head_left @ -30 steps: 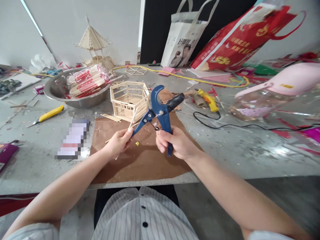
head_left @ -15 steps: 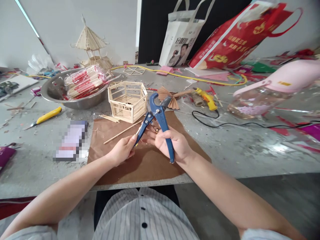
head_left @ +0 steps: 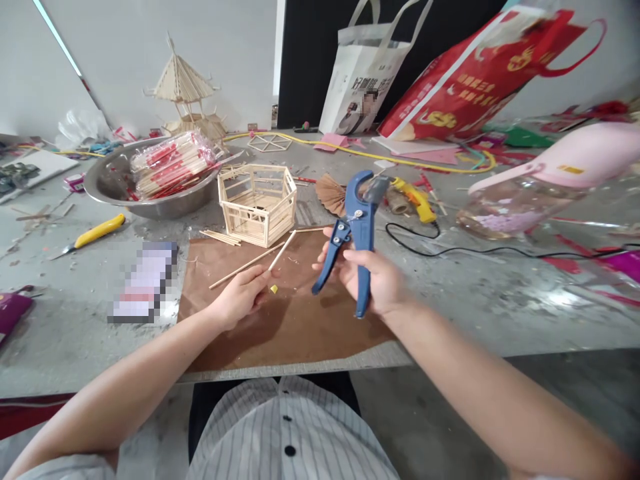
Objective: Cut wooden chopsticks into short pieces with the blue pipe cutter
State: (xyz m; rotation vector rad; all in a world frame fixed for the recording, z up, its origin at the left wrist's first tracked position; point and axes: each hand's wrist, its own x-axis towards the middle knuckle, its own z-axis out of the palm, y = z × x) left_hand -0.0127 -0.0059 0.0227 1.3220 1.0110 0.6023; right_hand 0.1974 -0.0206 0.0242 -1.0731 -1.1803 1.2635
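Note:
My left hand [head_left: 243, 297] is closed round a short wooden stick [head_left: 283, 251] whose end points up and away. In my right hand [head_left: 375, 277] is a blue pipe cutter [head_left: 361, 220], its handles spread apart and its hooked jaw upward. Beyond my hands stands a six-sided frame [head_left: 257, 207] built of wooden sticks. Another long stick [head_left: 245, 267] and a small yellow bit [head_left: 274, 289] lie on the brown mat [head_left: 290, 333]. Several thin sticks [head_left: 220, 237] rest beside the frame.
At the left are a metal basin [head_left: 165, 207] holding packed chopsticks, a yellow craft knife [head_left: 100, 229] and a blurred phone [head_left: 143, 283]. A yellow glue gun [head_left: 415, 200] with a black cord and a pink-lidded bottle [head_left: 525, 193] stand right. A stick pavilion [head_left: 184, 83] is behind.
The pipe cutter has moved right and up in my right hand, away from my left hand. The short stick in my left hand now shows plainly.

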